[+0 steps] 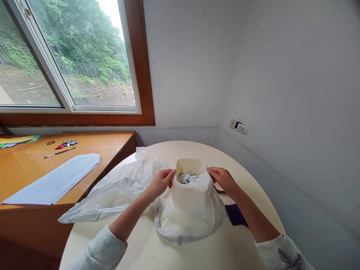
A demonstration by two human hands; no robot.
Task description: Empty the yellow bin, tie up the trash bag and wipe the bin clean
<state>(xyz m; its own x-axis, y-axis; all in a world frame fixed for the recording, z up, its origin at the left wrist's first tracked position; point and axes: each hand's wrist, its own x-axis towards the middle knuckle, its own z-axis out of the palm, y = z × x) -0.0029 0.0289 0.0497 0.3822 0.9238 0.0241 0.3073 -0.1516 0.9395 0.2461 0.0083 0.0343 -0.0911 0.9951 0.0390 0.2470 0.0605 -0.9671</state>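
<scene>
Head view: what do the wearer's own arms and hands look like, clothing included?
The left hand and right hand are ungloved. The left sleeve and right sleeve are pale grey-white, leaving the forearms bare; the right carries a dark, winged-looking print.

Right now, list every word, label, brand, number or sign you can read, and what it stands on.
Readable text: none.
Sheets on the desk: lines of writing, too small to read.
Crumpled scraps in the bin: dark marks, too blurred to tell whether they are print.
Right sleeve: a dark figure, with no words that I can make out.
</scene>
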